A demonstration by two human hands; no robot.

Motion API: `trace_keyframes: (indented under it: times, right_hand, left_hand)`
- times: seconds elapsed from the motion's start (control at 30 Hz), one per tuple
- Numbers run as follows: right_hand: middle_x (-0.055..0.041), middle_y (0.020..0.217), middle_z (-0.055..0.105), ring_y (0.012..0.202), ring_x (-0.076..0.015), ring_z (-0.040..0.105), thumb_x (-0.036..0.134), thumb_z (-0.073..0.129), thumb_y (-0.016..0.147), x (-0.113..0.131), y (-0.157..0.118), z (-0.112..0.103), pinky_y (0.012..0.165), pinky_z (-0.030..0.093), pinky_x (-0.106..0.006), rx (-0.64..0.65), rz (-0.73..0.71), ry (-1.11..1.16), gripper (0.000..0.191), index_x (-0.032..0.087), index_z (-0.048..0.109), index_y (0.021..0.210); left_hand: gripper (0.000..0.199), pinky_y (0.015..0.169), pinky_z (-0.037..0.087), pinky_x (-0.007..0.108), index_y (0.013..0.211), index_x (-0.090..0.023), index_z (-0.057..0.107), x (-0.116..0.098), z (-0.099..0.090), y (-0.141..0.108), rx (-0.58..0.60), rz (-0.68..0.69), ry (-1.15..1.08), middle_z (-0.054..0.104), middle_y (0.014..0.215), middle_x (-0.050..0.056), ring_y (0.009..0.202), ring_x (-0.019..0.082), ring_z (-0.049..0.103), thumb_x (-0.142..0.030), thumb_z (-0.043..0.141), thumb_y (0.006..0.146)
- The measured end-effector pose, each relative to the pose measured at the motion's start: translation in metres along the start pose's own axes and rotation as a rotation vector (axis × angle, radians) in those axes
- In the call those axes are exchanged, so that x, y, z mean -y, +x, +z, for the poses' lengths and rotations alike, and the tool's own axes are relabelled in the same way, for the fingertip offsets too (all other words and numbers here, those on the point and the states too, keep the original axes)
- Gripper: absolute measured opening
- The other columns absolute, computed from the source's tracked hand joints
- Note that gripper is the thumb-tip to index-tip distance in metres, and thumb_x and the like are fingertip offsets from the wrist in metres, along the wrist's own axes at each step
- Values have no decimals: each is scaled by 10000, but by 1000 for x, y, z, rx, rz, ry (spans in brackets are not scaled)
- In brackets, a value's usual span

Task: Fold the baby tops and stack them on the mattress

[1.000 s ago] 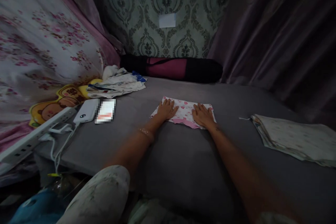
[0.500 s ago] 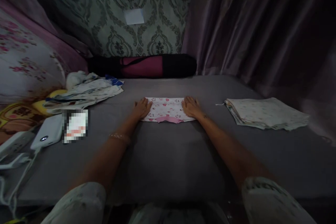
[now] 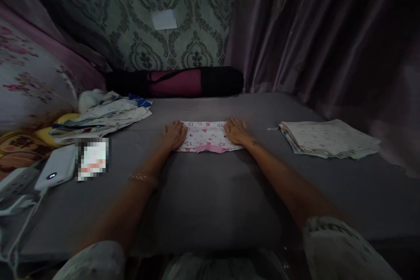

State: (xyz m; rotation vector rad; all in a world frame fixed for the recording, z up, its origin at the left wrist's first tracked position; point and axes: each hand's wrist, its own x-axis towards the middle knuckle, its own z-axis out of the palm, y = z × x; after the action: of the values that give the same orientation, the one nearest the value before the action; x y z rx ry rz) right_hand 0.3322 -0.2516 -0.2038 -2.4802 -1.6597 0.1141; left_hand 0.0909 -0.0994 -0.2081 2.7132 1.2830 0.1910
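Note:
A folded white garment [image 3: 206, 133] with a pink and red print and a pink collar-like edge lies flat on the grey bed-like surface [image 3: 210, 197]. My left hand [image 3: 176, 134] rests flat on its left end, fingers stretched out. On its right end my right hand [image 3: 235, 131] also lies flat with straight fingers. Both palms face down on the cloth, and neither hand grips it. Parts of the garment's two ends are hidden under the hands.
Folded cloths [image 3: 330, 138] lie stacked at the right. On the left are loose clothes [image 3: 108, 116], a white power bank [image 3: 56, 168] with a cable, a power strip [image 3: 18, 183] and a blurred-out item [image 3: 92, 159]. A black and maroon long bag [image 3: 175, 82] lies along the wall.
My hands stay flat on the garment's ends; the right hand has slid slightly inward to the left. The whole view has shifted a little.

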Motion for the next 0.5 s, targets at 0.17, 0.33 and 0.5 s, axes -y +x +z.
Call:
trace_keyframes:
  times: [0.17,0.33,0.5]
  right_hand:
    - [-150,1576,315,1465,-235,242,416,166,1014,12,-1,9,1197,125,-418,-12,-5,2,622,63,346,1494]
    - [-149,1583,298,1466,-249,239,415,207,1009,11,1,12,1196,134,-434,33,1,-16,615,65,343,1496]
    - [-168,1579,299,1460,-268,251,374,248,1002,17,4,4,1191,149,-472,60,10,-34,590,57,349,1489]
  left_hand:
    - [557,1199,170,501,1447,-168,412,10,7,-8,-3,53,5,377,1554,106,1445,226,317,-428,195,1005]
    - [523,1188,233,469,1431,-184,438,22,19,-9,-70,54,-152,389,1549,91,1432,214,346,-405,246,998]
    - [429,1116,376,404,1296,-154,563,31,26,-7,-297,141,-314,566,1399,118,1303,228,512,-304,375,940]
